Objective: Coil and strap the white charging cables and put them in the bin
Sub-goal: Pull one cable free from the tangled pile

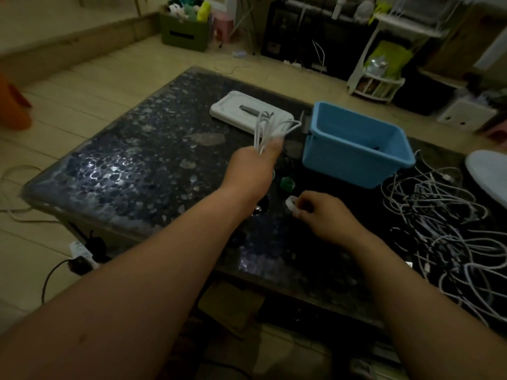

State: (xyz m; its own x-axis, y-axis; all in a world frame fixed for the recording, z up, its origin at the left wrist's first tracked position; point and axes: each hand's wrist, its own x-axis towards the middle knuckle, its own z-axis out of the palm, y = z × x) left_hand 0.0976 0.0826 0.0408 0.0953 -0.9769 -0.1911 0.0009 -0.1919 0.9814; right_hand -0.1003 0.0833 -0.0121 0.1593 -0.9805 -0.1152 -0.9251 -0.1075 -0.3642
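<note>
The left hand [252, 168] is raised over the middle of the dark speckled desk [131, 160]. Its fingers [274, 146] are clamped round a coiled cable [270, 127], white, whose loops fan out toward 12 o'clock from the fist. The loops are motion-blurred, so the number of turns cannot be told, and their lower ends are hidden inside the fist.

At 4 o'clock from that hand, the right hand [323, 215] sits low on the desk, thumb and fingers pinching a small white loop [290, 204]. It is half covered, and whether it is a strap cannot be told. Between the 2 hands lies a green roll [287, 184], partly in shadow.

The blue bin [343, 165] stands on the desk at 2 o'clock from the right hand, open side up. Only a dark sliver shows inside by its far wall, and the near wall hides the rest of its bottom. At 3 o'clock from the right hand, a tangle of white cables [452, 231] sprawls loose on the desk and runs off the right frame edge.

At 12 o'clock from the left hand, a white tray [233, 108] lies flat with a dark slim object [249, 109] on it, partly masked by the loops. A pale rounded object [488, 171] is cut off at the right edge.
</note>
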